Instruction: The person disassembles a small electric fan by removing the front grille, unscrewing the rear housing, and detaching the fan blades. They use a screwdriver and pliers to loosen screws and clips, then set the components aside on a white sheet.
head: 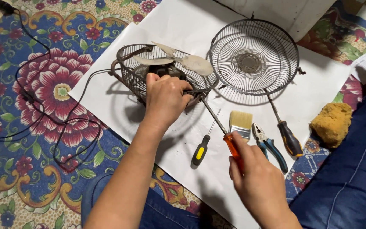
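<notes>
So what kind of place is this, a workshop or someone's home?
Most likely a home floor used as a makeshift repair spot: a flowered carpet under a white paper sheet, with loose hand tools such as pliers beside a dismantled fan.

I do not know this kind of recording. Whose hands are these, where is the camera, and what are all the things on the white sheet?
There is no machine here. The camera sits on a person's head and looks down, so the two bare hands are that person's own; the blue jeans at the bottom belong to them too.

The left hand grips the middle of a small old fan, which lies in its rear wire cage with pale blades showing. The right hand holds an orange-handled screwdriver, its tip reaching the fan.

The white sheet lies on a flowered carpet. On it are the removed front grille, a yellow-and-black screwdriver, a paintbrush, blue-handled pliers and a dark-handled screwdriver. A yellow sponge rests beside the sheet, and the black cable trails across the carpet.
</notes>
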